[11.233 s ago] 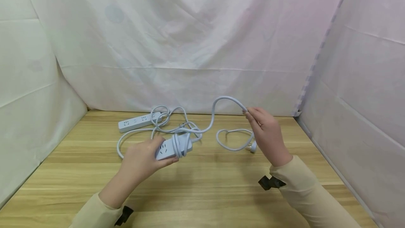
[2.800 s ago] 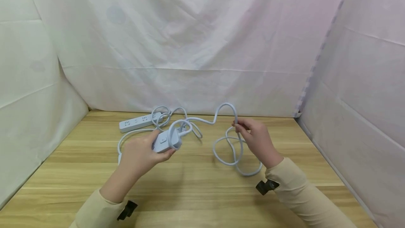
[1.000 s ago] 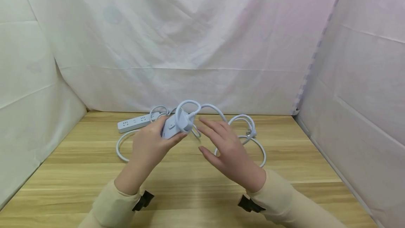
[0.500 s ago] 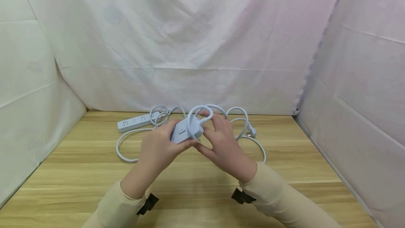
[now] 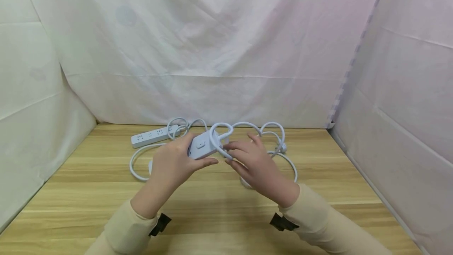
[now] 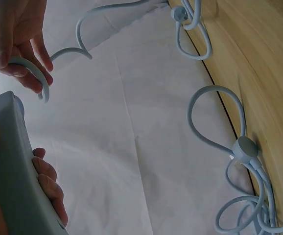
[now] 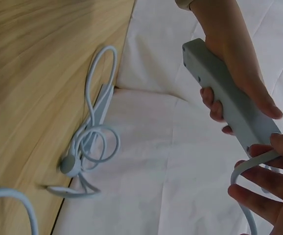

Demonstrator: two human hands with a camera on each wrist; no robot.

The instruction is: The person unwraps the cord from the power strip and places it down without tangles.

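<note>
The held power strip [image 5: 201, 147] is raised above the table [image 5: 212, 215] at scene centre, gripped lengthwise by the left hand [image 5: 173, 164], fingers curled round its body. One turn of its cable [image 5: 217, 137] loops over the strip's 3 o'clock end. The right hand [image 5: 253, 162] sits immediately at 3 o'clock of the strip, fingers bent and pinching the cable beside that loop; the wrist views confirm fingertips [image 7: 259, 183] closed on the cord.

Progress, judged from the layout: winding is at an early stage. A single loop lies on the strip; most of the cable remains slack, running in curves toward 2 o'clock, where the plug [image 5: 282, 148] rests on the table, and in a wide arc at 4 o'clock of the hands. Remaining work: the rest of the cord and the plug end.

At 10 o'clock, a second power strip [image 5: 152, 137] lies flat on the table, its own cable [image 5: 136, 164] unwound, sweeping toward 8 o'clock. White cloth backdrop [image 5: 212, 50] encloses the rear and sides.
</note>
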